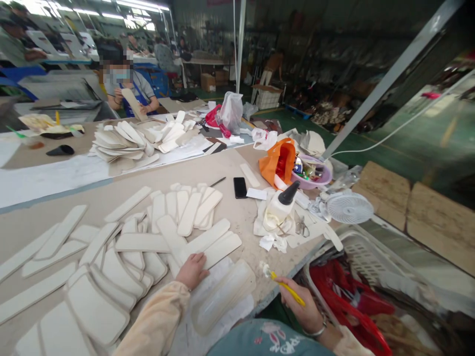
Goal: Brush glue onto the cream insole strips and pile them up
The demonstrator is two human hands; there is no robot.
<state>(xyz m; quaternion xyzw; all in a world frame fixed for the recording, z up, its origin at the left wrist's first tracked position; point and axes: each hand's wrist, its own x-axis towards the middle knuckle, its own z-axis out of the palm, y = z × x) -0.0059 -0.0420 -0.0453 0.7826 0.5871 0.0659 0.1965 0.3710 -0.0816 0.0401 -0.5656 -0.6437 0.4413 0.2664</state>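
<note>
Workshop space stretches dim behind the long desk (233,170), where a co-worker (143,86) across the way holds up a pale strip (132,103). On the near side, off-white panels (98,304) lie overlapped in a loose heap at the left, and more strips (218,249) fan out toward the middle. A glossy, elongated pale piece (224,296) rests on white paper just in front of the person.

The step in hand looks like steadying or taking up a strip, with the brush held ready; I judge that the next move calls for a sure hold on one strip alone, and for keeping the bristles off the heap.

The left hand (193,272) lies palm down over the near ends of the strips, fingers loosely together; whether it pinches an edge, I cannot tell. The right hand (300,306) is closed around the yellow handle of a brush (290,291), whose whitish tip points toward the desk's edge. Beyond it stands a white bottle with a black nozzle (280,206), near a phone (240,188).
</note>
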